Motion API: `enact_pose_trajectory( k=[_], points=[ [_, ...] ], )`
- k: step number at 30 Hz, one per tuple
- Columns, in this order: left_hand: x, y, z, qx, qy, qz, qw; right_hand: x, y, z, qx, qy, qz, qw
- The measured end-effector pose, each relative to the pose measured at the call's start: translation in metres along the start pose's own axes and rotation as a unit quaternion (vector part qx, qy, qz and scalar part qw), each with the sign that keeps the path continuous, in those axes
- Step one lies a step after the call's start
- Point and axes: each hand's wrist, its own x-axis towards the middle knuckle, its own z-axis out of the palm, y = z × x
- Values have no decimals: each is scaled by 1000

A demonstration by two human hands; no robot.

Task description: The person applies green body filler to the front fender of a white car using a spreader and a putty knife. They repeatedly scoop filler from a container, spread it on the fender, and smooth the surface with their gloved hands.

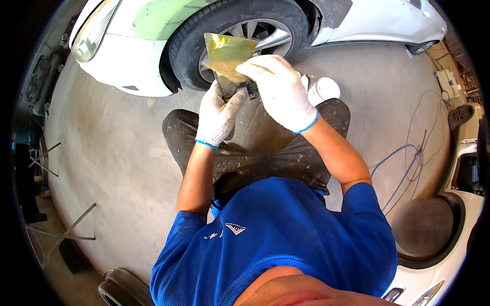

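- A yellow-smeared plate (230, 49) is gripped by the left hand (217, 116), before the car wheel (185, 51).
- The right hand (278, 89) is curled at its edge; whether anything is gripped cannot be told.

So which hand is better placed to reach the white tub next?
Probably the right hand: it is closer to the tub, though whether its fingers hold anything is unclear. The left hand is farther off, its grip on the lower end of the yellow plate.
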Motion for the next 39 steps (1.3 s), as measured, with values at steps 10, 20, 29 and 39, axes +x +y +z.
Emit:
enact_pose_trajectory(
  k=[10,20,29,39],
  points=[
    [-2,7,2,40,-14,-63,997,26,15,-22,7,30,1,1000],
    [-4,9,0,27,14,20,999,16,65,-14,23,65,188,980],
    [41,-57,-15,360,206,303,858,-13,13,26,681,20,501,533],
    [4,-66,13,424,160,130,882,0,31,14,707,71,400,579]
  ],
)
